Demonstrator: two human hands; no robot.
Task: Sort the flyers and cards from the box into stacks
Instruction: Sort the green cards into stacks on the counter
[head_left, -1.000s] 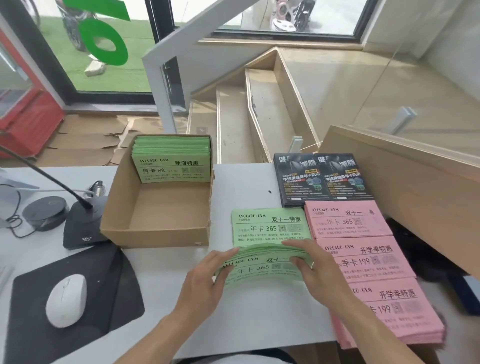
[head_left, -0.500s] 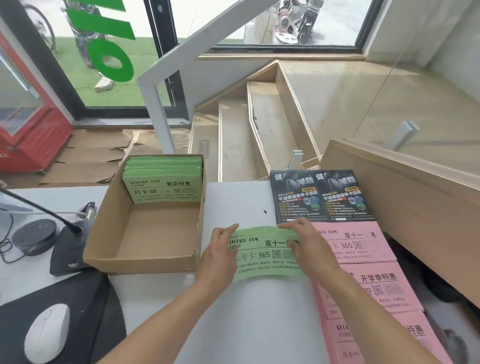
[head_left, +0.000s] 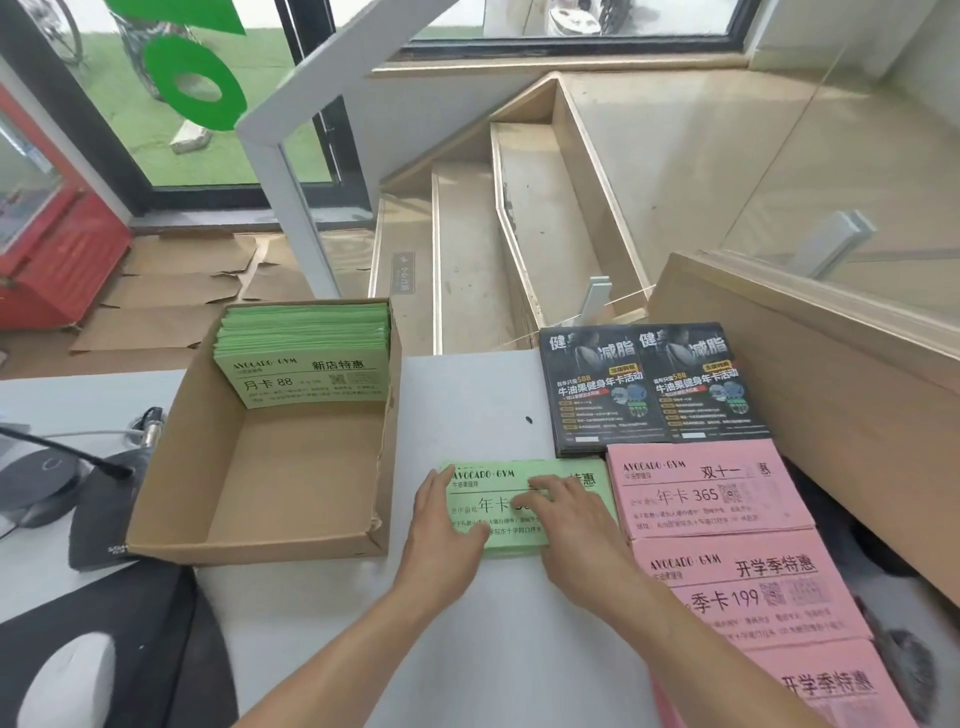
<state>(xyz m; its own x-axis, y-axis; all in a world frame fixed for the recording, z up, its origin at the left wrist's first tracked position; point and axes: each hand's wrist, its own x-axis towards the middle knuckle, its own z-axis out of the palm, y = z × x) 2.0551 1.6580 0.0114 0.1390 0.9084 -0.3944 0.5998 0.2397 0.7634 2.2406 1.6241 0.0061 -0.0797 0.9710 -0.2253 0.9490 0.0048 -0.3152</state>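
A stack of green flyers (head_left: 511, 472) lies on the white table (head_left: 467, 405), just right of the cardboard box (head_left: 260, 546). My left hand (head_left: 447, 530) is at the stack's left edge with its thumb on top. My right hand (head_left: 571, 519) lies flat over the middle, pressing it down. More green cards (head_left: 306, 374) stand at the far end inside the box. Black flyers (head_left: 649, 384) lie behind the stack, and pink flyer stacks (head_left: 711, 493) (head_left: 748, 587) run down its right side.
A white mouse (head_left: 67, 680) sits on a black pad (head_left: 156, 649) at the lower left. A desk microphone base (head_left: 98, 519) stands left of the box. A wooden counter wall (head_left: 805, 374) borders the right. Stairs drop beyond the table's far edge.
Both hands carried a bundle of green flyers away from me and set it down on the green stack. They now rest on top of it.
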